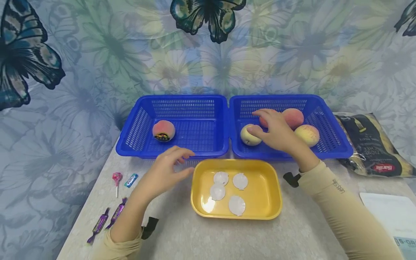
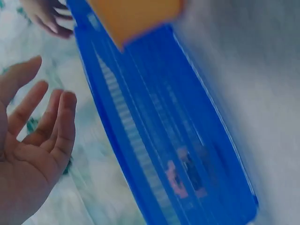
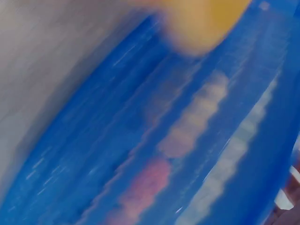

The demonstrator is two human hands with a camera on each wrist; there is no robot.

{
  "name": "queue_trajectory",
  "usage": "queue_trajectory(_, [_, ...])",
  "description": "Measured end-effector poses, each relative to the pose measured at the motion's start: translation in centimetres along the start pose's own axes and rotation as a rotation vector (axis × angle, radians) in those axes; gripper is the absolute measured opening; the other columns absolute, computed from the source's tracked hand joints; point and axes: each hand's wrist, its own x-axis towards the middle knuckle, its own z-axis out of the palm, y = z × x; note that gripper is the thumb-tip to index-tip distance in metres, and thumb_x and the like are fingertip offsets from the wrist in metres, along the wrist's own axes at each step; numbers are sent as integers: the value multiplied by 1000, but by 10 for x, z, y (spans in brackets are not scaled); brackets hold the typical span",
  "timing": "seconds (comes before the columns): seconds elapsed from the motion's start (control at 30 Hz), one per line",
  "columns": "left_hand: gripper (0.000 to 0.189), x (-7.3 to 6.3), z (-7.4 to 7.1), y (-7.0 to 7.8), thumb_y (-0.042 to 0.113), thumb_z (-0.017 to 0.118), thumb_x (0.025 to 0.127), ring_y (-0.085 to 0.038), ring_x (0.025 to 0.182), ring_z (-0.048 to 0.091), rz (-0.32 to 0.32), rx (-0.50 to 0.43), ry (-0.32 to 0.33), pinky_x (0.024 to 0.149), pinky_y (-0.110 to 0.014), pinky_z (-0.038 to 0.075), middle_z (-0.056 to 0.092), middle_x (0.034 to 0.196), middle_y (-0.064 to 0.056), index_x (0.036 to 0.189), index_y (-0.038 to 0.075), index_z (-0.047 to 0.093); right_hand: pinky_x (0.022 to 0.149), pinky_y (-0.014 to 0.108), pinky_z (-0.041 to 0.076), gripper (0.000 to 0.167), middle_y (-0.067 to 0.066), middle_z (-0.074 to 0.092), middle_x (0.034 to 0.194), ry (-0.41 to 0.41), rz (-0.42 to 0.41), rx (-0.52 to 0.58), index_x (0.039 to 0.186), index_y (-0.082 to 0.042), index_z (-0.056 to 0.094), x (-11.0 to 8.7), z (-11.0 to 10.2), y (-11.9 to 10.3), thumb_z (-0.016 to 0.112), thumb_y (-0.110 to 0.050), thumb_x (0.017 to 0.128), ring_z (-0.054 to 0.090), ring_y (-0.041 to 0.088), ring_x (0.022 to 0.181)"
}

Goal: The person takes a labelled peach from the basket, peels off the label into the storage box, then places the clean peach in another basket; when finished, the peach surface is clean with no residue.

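My right hand (image 1: pixel 274 130) reaches over the right blue basket (image 1: pixel 336 144), fingers spread. Its thumb overlaps a pale yellow peach (image 1: pixel 249 137) in this view; whether they touch I cannot tell. Behind the fingers a reddish peach (image 1: pixel 262 122) is partly hidden. Another red peach (image 1: pixel 293 118) and a yellow-pink peach (image 1: pixel 307 135) lie beside the hand. My left hand (image 1: pixel 169 171), bent loosely and holding nothing, hovers between the left blue basket (image 1: pixel 130 135) and the yellow tray (image 1: pixel 263 187). One peach with a black label (image 1: pixel 163 130) sits in the left basket. The left wrist view shows that hand (image 2: pixel 40 140) with fingers parted.
Several white round pieces (image 1: pixel 237 205) lie in the tray. At the left are a lollipop (image 1: pixel 117 177), a small blue packet (image 1: pixel 131 180) and two purple-wrapped candies (image 1: pixel 99 224). A black Barilla bag (image 1: pixel 373 144) leans by the right basket. A white sheet (image 1: pixel 390 213) lies front right.
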Motion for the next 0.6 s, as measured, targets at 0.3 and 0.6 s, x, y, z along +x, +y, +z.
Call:
queue_trajectory(0.3, [52,34,-31,-55,19,70,91,-37,123,49,-182,25,225,104,-56,43,48,134,-20,139,8,52,119,61,24,92,9,21,165,-149,0,-70,157,-14,27,15,40,-55,62,-63,88,19,38,151])
queue_trajectory(0.6, [68,69,-35,-87,25,67,91,-49,139,34,-384,101,104,109,-65,37,28,154,-29,150,6,38,121,60,20,114,10,8,168,-176,34,-134,160,-9,13,26,74,-61,61,-75,81,9,39,154])
